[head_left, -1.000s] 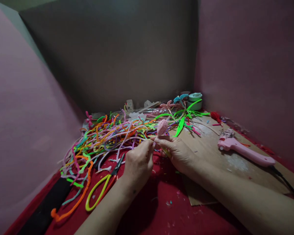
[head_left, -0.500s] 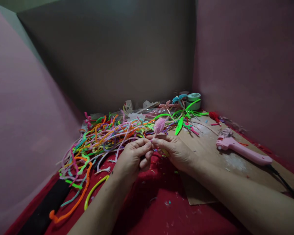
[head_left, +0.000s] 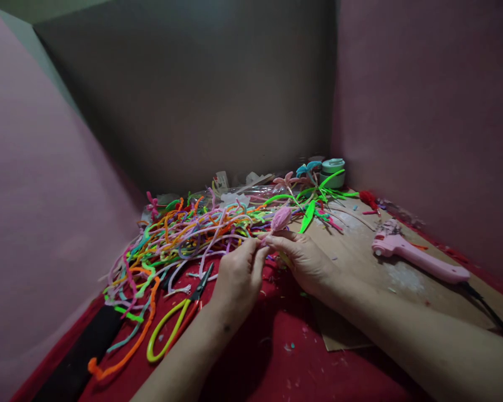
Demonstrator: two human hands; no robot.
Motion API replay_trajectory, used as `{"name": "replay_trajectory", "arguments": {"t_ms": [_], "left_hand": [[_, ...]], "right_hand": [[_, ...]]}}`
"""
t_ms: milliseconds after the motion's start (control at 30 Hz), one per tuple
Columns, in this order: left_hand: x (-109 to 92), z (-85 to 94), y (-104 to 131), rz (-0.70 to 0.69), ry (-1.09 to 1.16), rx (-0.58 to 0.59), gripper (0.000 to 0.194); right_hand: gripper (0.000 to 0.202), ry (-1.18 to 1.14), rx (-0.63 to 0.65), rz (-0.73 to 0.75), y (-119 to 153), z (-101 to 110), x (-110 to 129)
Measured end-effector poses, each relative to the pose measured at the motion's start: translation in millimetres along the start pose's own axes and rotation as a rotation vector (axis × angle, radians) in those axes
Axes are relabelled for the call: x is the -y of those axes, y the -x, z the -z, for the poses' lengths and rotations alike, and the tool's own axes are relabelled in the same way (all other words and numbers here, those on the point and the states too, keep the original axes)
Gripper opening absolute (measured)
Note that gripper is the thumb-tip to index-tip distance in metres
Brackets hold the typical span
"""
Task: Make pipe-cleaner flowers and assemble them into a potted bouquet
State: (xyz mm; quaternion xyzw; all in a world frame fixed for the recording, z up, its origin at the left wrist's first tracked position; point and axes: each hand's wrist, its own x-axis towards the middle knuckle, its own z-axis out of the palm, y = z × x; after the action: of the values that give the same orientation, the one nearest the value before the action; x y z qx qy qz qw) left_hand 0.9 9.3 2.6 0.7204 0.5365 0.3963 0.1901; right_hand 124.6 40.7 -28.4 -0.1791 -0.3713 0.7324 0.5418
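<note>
A pink fuzzy pipe-cleaner flower bud [head_left: 281,219] stands up tilted to the right above my fingertips. My right hand [head_left: 305,258] pinches the narrow base of the bud between thumb and fingers. Close against it, my left hand [head_left: 240,274] is pinched at the lower end of the same piece; what exactly lies between those fingertips is hidden. Scissors [head_left: 164,330] with yellow and red handles lie beside my left wrist, partly covered by the forearm.
A heap of colourful pipe cleaners [head_left: 184,234] spreads at the left. A pink glue gun [head_left: 419,259] rests on cardboard [head_left: 356,312] at the right, its black cord trailing off. Behind stand a pale green jar [head_left: 332,173] and green leaf pieces [head_left: 307,216]. Walls rise around the red cloth [head_left: 276,357].
My left hand has turned, its fingers now pointing more upward, and its forearm has moved right, uncovering the scissors. The bud tilts further right.
</note>
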Motion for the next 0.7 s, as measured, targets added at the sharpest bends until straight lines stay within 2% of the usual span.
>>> {"name": "replay_trajectory", "arguments": {"t_ms": [67,133,233,433,567,700], "left_hand": [[4.7,-4.6,2.5,-0.142,-0.245,-0.074,0.010],[9.6,-6.9,4.2,-0.180,-0.367,-0.115,0.012],[14.4,-7.0,5.6,-0.202,-0.427,-0.165,0.013],[18.0,-6.1,4.9,-0.268,-0.494,-0.095,0.015],[15.4,-4.6,4.2,-0.224,-0.369,-0.085,0.015],[5.4,-1.0,1.5,-0.065,-0.043,-0.059,0.014]], "right_hand": [[0.013,0.001,-0.041,-0.025,1.6,-1.6,0.6],[0.015,0.029,-0.074,-0.048,2.8,-2.9,1.2],[0.017,0.044,-0.088,-0.054,3.4,-3.8,0.9],[0.012,0.102,-0.064,0.018,4.0,-3.7,-2.0],[0.011,0.158,0.002,0.058,5.3,-3.9,-2.5],[0.008,0.149,0.095,0.095,4.3,-1.5,-3.3]]}}
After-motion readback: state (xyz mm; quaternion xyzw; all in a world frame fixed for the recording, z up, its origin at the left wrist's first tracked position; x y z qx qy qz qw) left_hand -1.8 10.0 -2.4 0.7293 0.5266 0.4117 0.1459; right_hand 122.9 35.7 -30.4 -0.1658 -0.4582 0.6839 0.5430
